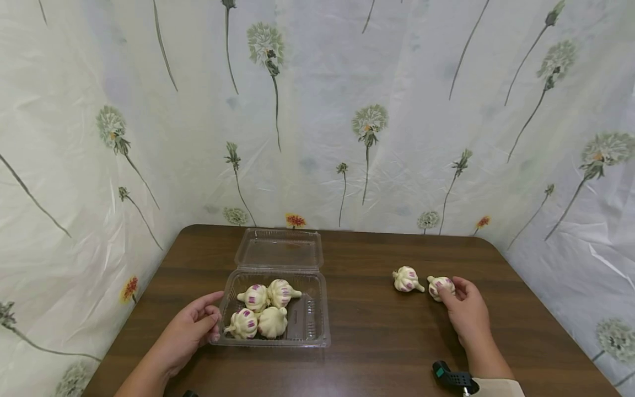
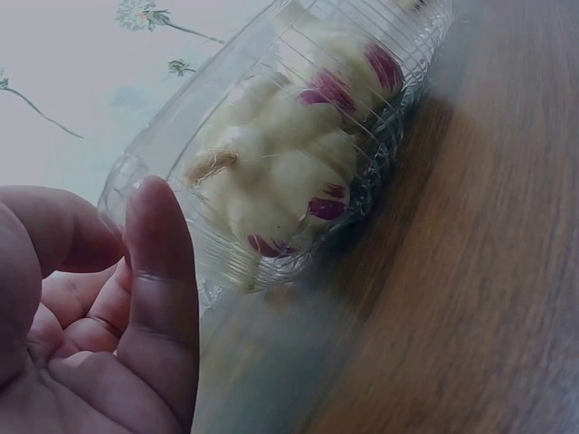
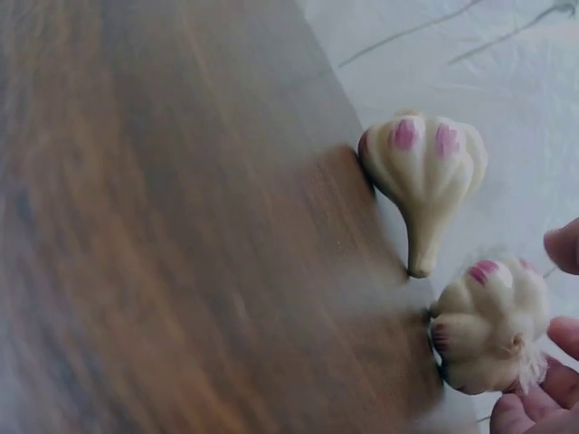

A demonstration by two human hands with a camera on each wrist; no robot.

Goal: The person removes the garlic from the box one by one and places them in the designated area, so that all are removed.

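One bulb (image 1: 439, 285) on table (image 1: 367, 331), R hand (image 1: 468, 311) curled round it; sloppy grip cd slip or knock 2nd bulb (image 1: 406, 279) beside it, prob rolling it. L hand (image 1: 186, 333) pinches tub (image 1: 324, 314) edge, 4 bulbs (image 1: 273, 323) inside; hard tug might tip it!

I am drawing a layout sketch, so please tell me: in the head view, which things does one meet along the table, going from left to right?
Left hand, open clear container, first loose garlic bulb, second loose garlic bulb, right hand.
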